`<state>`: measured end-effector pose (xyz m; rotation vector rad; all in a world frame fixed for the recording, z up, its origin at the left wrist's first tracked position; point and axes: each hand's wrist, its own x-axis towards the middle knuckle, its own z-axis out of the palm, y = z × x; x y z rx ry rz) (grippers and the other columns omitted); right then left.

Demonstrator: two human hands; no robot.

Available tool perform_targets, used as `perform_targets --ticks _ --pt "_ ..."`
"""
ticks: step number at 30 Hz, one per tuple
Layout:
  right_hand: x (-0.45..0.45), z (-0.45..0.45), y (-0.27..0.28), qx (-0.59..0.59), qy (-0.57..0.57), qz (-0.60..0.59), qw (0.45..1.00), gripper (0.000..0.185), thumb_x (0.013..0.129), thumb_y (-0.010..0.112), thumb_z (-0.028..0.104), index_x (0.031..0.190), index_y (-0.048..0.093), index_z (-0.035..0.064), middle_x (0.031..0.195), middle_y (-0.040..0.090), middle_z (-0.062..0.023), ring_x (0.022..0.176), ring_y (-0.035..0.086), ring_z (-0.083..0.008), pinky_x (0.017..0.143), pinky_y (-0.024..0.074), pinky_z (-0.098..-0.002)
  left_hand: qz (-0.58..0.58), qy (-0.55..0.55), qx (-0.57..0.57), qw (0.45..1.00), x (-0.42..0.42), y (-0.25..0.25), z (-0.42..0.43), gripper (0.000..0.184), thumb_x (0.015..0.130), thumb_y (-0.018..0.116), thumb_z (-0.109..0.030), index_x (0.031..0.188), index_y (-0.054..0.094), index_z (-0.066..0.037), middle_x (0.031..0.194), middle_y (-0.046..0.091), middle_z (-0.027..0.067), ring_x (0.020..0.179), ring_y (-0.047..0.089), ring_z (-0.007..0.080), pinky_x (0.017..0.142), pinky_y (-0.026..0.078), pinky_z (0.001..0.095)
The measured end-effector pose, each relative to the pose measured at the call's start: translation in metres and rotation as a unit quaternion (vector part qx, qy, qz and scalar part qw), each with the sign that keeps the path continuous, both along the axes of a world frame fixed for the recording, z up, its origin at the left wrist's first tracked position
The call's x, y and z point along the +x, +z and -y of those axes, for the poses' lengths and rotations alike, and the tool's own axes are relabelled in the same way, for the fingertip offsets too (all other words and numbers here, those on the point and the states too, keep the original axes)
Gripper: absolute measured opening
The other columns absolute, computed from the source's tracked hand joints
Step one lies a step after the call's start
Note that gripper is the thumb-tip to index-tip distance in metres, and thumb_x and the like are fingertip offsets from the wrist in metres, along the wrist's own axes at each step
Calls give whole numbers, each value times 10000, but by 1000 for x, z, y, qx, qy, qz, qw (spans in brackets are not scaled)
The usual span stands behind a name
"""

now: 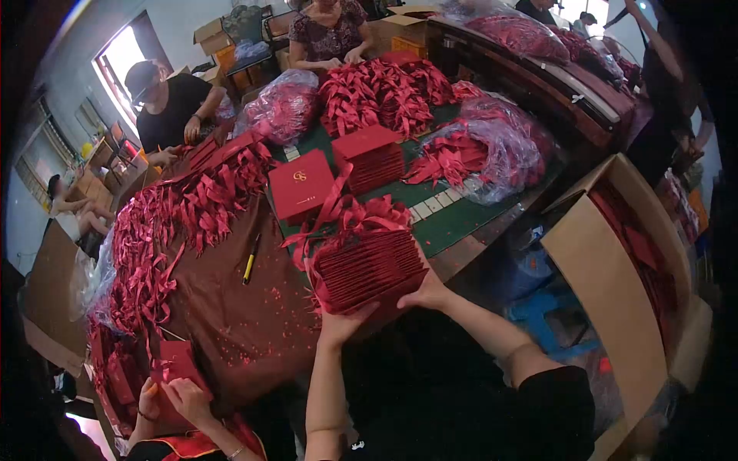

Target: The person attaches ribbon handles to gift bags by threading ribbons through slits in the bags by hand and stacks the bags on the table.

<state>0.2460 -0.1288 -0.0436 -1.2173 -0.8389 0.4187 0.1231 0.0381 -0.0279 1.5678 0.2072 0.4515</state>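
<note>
A thick stack of flat red card pieces with ribbons (365,265), perhaps folded gift bags, is gripped between my two hands at the table's near edge. My left hand (344,324) is closed on its lower left side, and my right hand (427,290) holds its lower right corner. Loose red ribbon loops spill over the far side of the stack. Just beyond lie a red piece with a gold emblem (301,184) and another neat red stack (369,159). Parts of my fingers are hidden beneath the held stack.
An open cardboard box (607,269) with red pieces inside stands at right, near a blue stool (542,313). A yellow-black cutter (250,261) lies on the brown cloth. Ribbon heaps (384,96) and plastic bags (507,146) cover the far table. Co-workers' hands (181,399) work at lower left.
</note>
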Motion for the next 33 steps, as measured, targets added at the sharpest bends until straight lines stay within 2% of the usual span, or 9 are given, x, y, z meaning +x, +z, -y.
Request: perform_targets --ticks 7,11,14,18,20,26,29,31,33 --pt "-1 -17 -3 38 -110 122 986 913 642 882 263 1287 258 96 1258 394 -105 1191 443 -223 982 402 -407 -50 3 61 997 -2 -23 -11 624 699 823 -110 1248 532 -50 1219 591 102 1097 579 260 930 489 400" --pt "-3 -20 -4 35 -121 75 989 860 660 871 237 1275 289 88 1219 422 -104 1142 475 -220 960 413 -379 35 33 100 994 -7 -49 -12 677 653 832 -65 1241 498 -30 1180 598 102 1069 589 224 918 487 369" --pt "6 -16 13 67 -131 220 964 826 669 865 219 1274 319 86 1181 446 -87 1105 493 -211 952 415 -364 59 53 58 995 -7 -51 -13 721 657 827 -67 1276 458 -32 1215 574 113 1089 577 238 932 479 376" --pt "13 -17 10 39 -16 35 998 851 680 847 152 1331 301 100 1229 447 -84 1148 477 -201 979 401 -363 17 50 133 990 1 -55 -20 758 731 768 -69 1362 350 -32 1319 480 158 1188 500 274 972 455 406" --pt "20 -19 -2 5 -42 139 989 889 698 830 123 1370 249 100 1288 419 -99 1192 458 -210 997 396 -372 15 75 139 987 -2 -49 -17 752 734 766 -71 1362 353 -32 1326 470 162 1198 490 274 972 455 406" --pt "23 -12 2 -46 21 61 997 868 778 762 114 1413 170 103 1368 372 -146 1262 412 -244 1048 379 -407 5 91 169 981 3 -21 -15 733 746 761 -76 1360 363 -34 1347 440 173 1225 462 276 972 455 406" --pt "27 -14 25 -59 -14 111 992 872 736 804 240 1393 280 10 1331 474 -170 1238 461 -247 1026 383 -374 58 37 180 981 14 -23 -15 724 752 759 -79 1360 368 -35 1358 426 179 1239 447 277 972 455 406" --pt "29 -27 54 -73 -129 296 944 685 711 811 252 1250 451 31 1199 562 -165 1138 549 -283 937 440 -394 85 7 185 979 14 -28 -27 717 756 757 -81 1359 371 -36 1365 416 183 1248 438 278 972 455 406" --pt "35 -40 91 -58 21 147 987 623 696 813 250 1177 481 38 1123 607 -158 1095 577 -296 910 451 -402 104 -4 190 976 25 -21 -47 711 760 755 -83 1359 374 -36 1372 406 187 1257 428 279 972 455 406"
